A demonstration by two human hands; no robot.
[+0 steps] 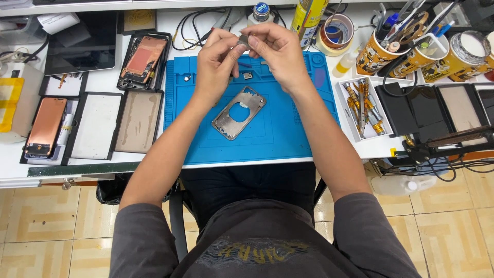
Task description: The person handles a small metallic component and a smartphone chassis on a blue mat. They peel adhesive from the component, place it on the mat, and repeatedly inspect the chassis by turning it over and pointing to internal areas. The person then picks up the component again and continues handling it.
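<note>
Surface point(103, 82): white top, long, running the full width of the view, front edge worn and greenish at the left. Floor point(46, 226): square tiles, cream and tan, with a diagonal pattern and pale grout lines. Chair point(177, 221): dark frame, partly seen below the surface edge. Black bag point(110, 191): tucked under the surface, left side. Light: even, bright, from overhead, with soft shadows.
</note>
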